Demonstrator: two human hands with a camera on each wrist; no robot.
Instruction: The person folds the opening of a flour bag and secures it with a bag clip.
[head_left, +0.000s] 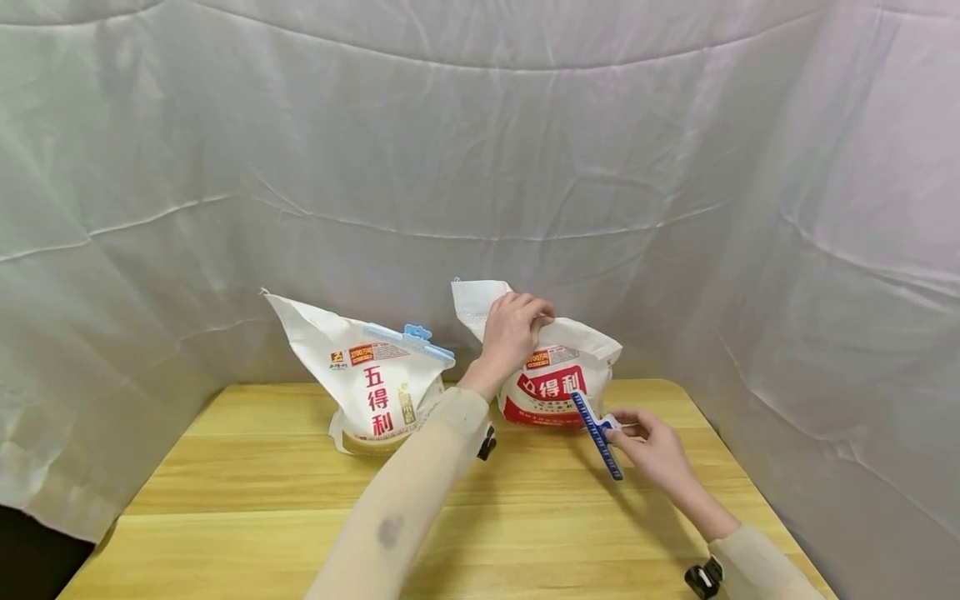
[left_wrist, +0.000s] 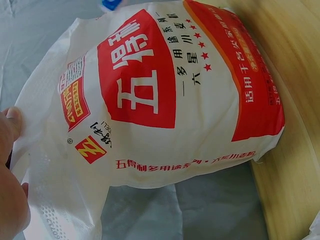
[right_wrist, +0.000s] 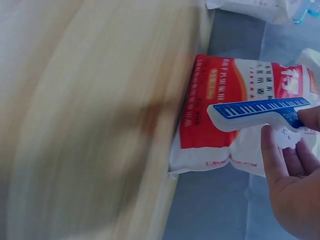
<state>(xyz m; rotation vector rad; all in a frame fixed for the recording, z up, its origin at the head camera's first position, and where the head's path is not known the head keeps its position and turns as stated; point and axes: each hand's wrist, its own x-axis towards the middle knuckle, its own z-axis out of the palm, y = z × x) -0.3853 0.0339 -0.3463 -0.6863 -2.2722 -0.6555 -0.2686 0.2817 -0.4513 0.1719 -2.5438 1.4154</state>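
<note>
A white flour bag with a red label (head_left: pixel 550 402) stands at the back of the table, its top folded over. My left hand (head_left: pixel 512 335) grips that folded top; in the left wrist view the thumb lies on the bag's white upper part (left_wrist: pixel 42 150). Between thumb and fingers, my right hand (head_left: pixel 654 450) pinches a blue and white bag clip (head_left: pixel 597 435) by its handle. The clip is held in front of the bag's lower right, and the right wrist view shows its long toothed bar (right_wrist: pixel 260 111) against the red print. Its blue tip (left_wrist: pixel 111 4) also enters the left wrist view.
To the left stands a second white flour bag (head_left: pixel 371 392), with a light blue clip (head_left: pixel 412 340) across its folded top. Both bags are on a wooden table (head_left: pixel 247 492). A grey cloth (head_left: pixel 450 167) hangs behind and at the sides.
</note>
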